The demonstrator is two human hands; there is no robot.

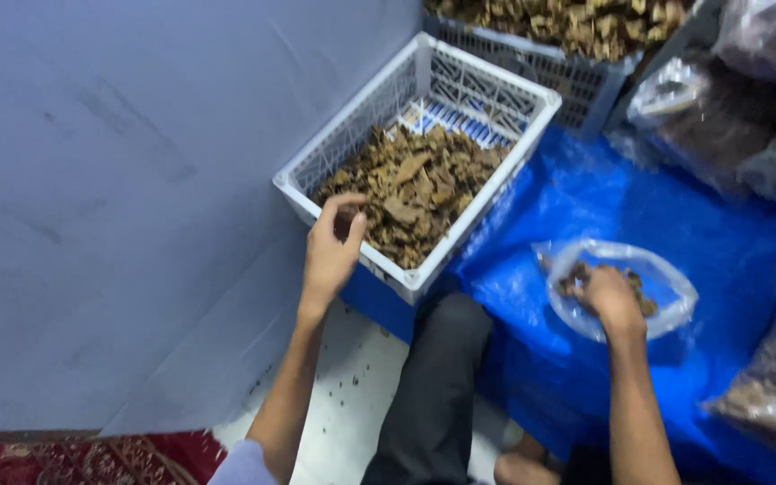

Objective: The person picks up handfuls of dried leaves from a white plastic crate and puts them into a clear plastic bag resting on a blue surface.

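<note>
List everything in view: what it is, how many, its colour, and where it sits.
White slatted plastic crate: one, centre top, part full.
Brown dried bark-like chips: one heap, inside that crate.
Second pale plastic crate: one, top edge, heaped with brown chips.
Blue plastic tarp: one, on the floor at right.
Small clear plastic bag: one, on the tarp, holding some chips.
Large clear filled bags: several, right edge.
Grey panel: one, left.
Red patterned rug: one, bottom left.
Dark trouser knee: one, bottom centre.
Left hand: at the white crate's near rim, pinching chips.
Right hand: inside the small bag's mouth.
</note>
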